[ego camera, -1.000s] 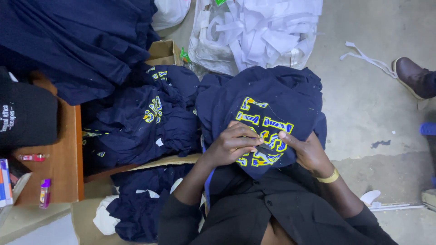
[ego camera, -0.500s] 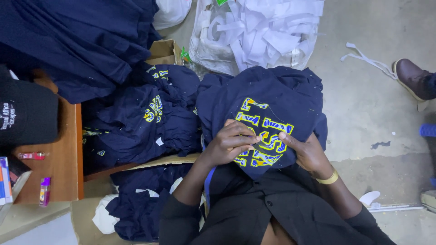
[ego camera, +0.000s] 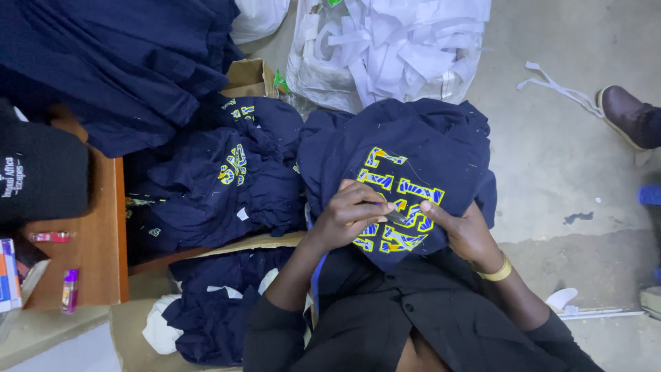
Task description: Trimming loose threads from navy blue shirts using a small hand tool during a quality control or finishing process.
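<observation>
A navy garment (ego camera: 413, 138) with yellow-and-blue stitched letters (ego camera: 403, 189) lies over my lap. My left hand (ego camera: 348, 217) is curled on the lettering and pinches a small dark tool (ego camera: 397, 218) whose tip points right. My right hand (ego camera: 463, 231), with a yellow band (ego camera: 497, 270) on the wrist, grips the cloth beside the letters, and its fingertip touches the tool's tip. My black sleeves and top (ego camera: 413, 324) fill the bottom of the view.
A heap of similar navy garments (ego camera: 234, 172) lies to the left, partly in a cardboard box (ego camera: 248, 77). A clear bag of white cloth strips (ego camera: 392, 48) sits ahead. At far left stands a wooden table (ego camera: 96, 227) with small items. Another person's brown shoe (ego camera: 626, 114) rests on the concrete floor.
My left hand's fingers have shifted slightly over the letters. The garment and my right hand stay where they were.
</observation>
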